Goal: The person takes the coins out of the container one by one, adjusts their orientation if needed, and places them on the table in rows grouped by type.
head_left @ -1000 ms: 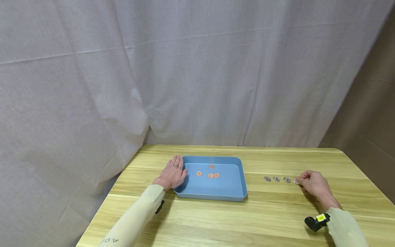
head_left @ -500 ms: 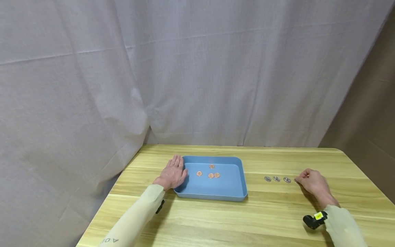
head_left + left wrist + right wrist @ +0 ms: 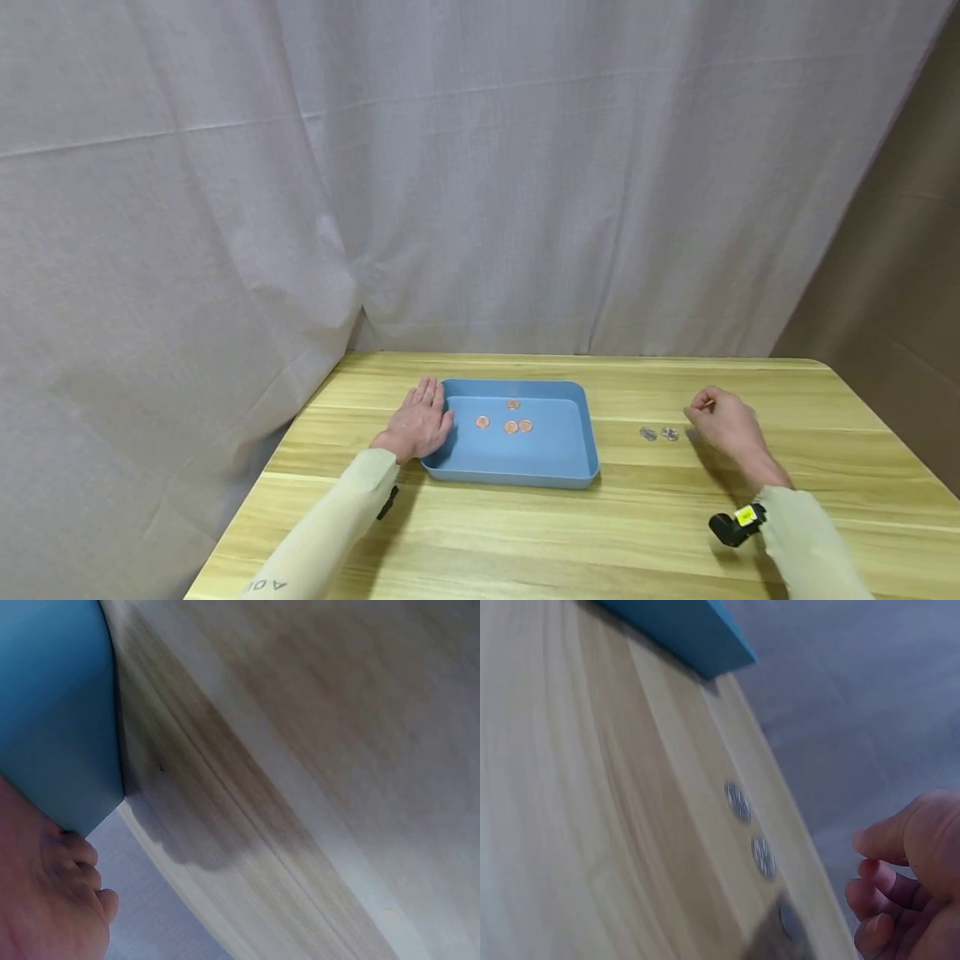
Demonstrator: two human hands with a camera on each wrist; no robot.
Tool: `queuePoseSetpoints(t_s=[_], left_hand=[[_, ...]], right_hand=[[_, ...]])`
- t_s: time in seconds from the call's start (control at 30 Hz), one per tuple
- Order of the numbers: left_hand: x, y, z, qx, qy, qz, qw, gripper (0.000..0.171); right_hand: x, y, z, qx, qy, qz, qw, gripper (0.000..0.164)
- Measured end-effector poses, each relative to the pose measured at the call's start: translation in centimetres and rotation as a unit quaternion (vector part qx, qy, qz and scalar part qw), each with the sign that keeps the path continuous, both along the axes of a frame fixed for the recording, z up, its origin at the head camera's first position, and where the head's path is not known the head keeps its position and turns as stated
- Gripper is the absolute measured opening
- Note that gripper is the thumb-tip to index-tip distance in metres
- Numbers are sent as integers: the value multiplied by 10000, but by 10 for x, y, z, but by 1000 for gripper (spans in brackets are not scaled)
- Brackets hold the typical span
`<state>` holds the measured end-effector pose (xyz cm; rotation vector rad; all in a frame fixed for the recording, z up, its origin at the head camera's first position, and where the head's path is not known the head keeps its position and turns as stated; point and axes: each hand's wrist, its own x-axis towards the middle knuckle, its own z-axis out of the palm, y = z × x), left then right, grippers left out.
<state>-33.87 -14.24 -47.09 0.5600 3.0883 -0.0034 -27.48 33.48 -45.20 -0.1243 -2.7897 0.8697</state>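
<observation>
My left hand (image 3: 417,421) lies along the left wall of the blue tray (image 3: 517,477), fingers straight and touching it. Inside the tray are several copper-coloured coins (image 3: 482,422), two of them side by side and touching. My right hand (image 3: 731,427) is raised above the table on the right, with thumb and forefinger brought together in a pinch. The silver coin in that pinch is hidden by the fingers. Below it, in the right wrist view, silver coins (image 3: 763,856) lie in a row; one sits in the hand's shadow. In the head view two silver coins (image 3: 670,434) show.
A light wooden table (image 3: 510,542) carries everything. Grey curtain (image 3: 480,208) hangs behind its far edge, and a brown one (image 3: 900,275) on the right. A black wrist camera (image 3: 731,528) sits on the right sleeve.
My right hand has lifted from the end of the coin row and moved left, and now covers the third silver coin in the head view. The left hand and tray stay put.
</observation>
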Motion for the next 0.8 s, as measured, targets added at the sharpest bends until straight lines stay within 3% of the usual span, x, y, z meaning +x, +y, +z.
queuePoseSetpoints(t_s=[0.33,0.8], left_hand=[[2,0,1,29,-5,-30,10000,66],[2,0,1,30,17,-70,10000,65]], right_hand=[[-13,-38,8,-98,272,273,9992,15],[-22,-89,21,-680,81,710,9951,20]])
